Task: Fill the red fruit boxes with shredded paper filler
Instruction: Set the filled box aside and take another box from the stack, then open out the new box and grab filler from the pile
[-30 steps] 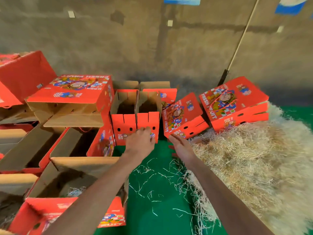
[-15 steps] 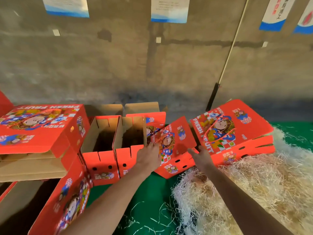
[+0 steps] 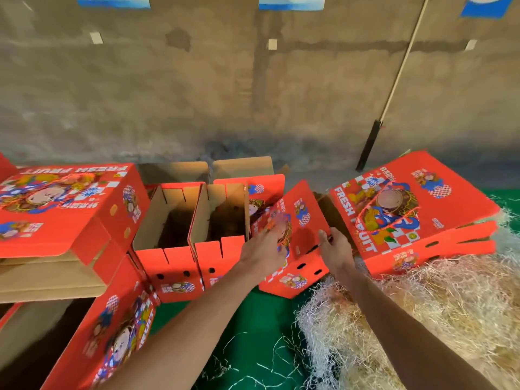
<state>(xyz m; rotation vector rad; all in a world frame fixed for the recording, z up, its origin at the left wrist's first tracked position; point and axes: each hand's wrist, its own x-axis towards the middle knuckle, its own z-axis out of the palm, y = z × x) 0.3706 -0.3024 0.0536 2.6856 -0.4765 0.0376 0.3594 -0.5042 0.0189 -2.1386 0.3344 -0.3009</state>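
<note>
Your left hand (image 3: 264, 249) lies on the lid of the tilted box (image 3: 295, 240) in the middle. Its fingers are blurry, so you cannot tell if they hold the lid or just touch it. Your right hand (image 3: 336, 249) is at the right edge of that same lid. The thumb is up and the fingers look curled on the edge, but it is hard to be sure.

This box is thin card. It is likely light and a bit bendy, and its shiny print may be slippery. Take the lid by its free edge and lift it softly, so the card does not crease or tear. Its inside is hidden, so you cannot tell what is in it.

The paper (image 3: 422, 319) is a big fluffy heap on your right, just below the box, on the green floor (image 3: 261, 333). It is very light and soft, and it tangles. Grab a big loose bunch with spread fingers. Bits will likely fall.

Two open boxes (image 3: 194, 220) stand just left of the tilted one. They are dark inside and no pale paper shows in them. A shut box (image 3: 408, 209) leans against the heap at the right.
</note>
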